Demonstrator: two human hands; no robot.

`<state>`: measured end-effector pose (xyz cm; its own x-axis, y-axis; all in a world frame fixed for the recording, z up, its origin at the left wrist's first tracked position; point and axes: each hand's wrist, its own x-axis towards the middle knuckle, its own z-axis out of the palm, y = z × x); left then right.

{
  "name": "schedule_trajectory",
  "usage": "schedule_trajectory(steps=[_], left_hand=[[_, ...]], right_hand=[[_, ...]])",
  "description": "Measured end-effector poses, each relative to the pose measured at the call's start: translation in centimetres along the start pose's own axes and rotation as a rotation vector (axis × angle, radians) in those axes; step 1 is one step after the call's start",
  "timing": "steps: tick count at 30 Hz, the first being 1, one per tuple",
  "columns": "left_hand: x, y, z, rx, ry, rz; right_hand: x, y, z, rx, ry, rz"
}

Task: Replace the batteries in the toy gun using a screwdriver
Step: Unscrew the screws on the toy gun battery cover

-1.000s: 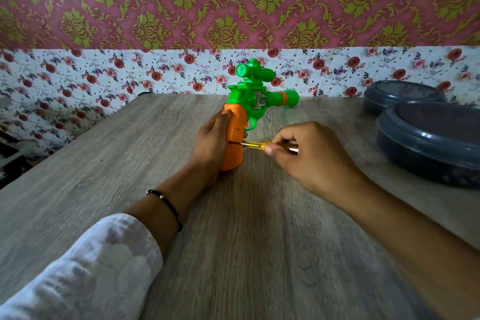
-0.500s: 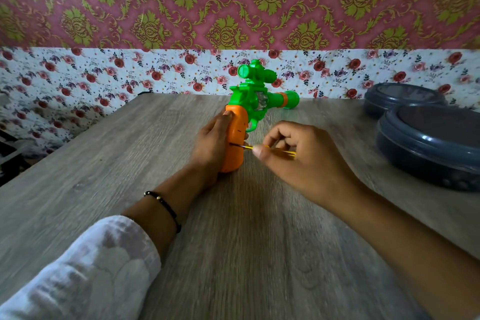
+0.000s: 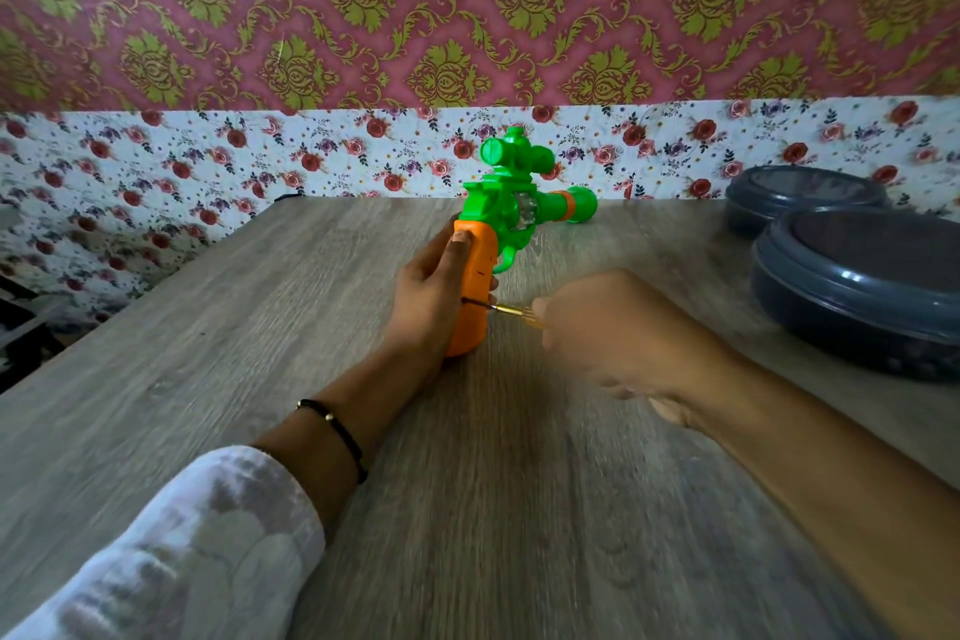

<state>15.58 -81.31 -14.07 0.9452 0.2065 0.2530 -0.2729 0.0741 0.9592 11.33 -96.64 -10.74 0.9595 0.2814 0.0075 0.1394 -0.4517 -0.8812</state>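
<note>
A green toy gun [image 3: 506,203] with an orange handle [image 3: 470,296] stands on its handle's butt on the wooden table [image 3: 208,327], barrel pointing right. My left hand [image 3: 428,296] grips the handle from the left, thumb laid along its top. My right hand [image 3: 618,333], blurred, holds a small yellow-handled screwdriver [image 3: 511,311] level, and its tip sits in a hole on the handle's right side. Most of the screwdriver's handle is hidden inside my fingers.
Two dark grey round lidded containers stand at the right: a large one [image 3: 862,291] near me and a smaller one [image 3: 800,198] behind it by the flowered wall. The table's left edge runs diagonally at the left.
My right hand has turned on the screwdriver, wrist rolling over and dropping toward the table. The gun and my left hand have stayed in place.
</note>
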Motion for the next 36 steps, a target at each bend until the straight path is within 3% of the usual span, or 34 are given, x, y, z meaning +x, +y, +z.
schedule_trajectory(steps=[3,5,13,19,26,30,36], left_hand=[[-0.04,0.11,-0.06,0.012,0.002,-0.004],[-0.08,0.21,-0.08,-0.008,0.001,-0.020],[-0.47,0.72,-0.17,-0.007,-0.003,-0.037],[-0.26,0.64,-0.18,-0.020,0.012,-0.078],[-0.22,0.36,-0.33,-0.013,0.010,-0.110],[-0.32,0.50,-0.27,-0.009,0.028,-0.107],[-0.19,0.22,-0.36,-0.007,0.027,-0.107]], right_hand=[[0.13,0.26,0.31,-0.480,0.145,-0.332],[-0.07,0.31,0.37,-0.663,0.174,-0.480],[-0.35,0.84,0.34,-0.987,0.251,-0.791],[-0.32,0.54,-0.49,-0.879,0.308,-0.753],[-0.31,0.18,0.21,-0.350,0.305,-0.590],[-0.19,0.48,0.23,-0.424,0.350,-0.507],[-0.17,0.05,0.28,-0.419,0.368,-0.544]])
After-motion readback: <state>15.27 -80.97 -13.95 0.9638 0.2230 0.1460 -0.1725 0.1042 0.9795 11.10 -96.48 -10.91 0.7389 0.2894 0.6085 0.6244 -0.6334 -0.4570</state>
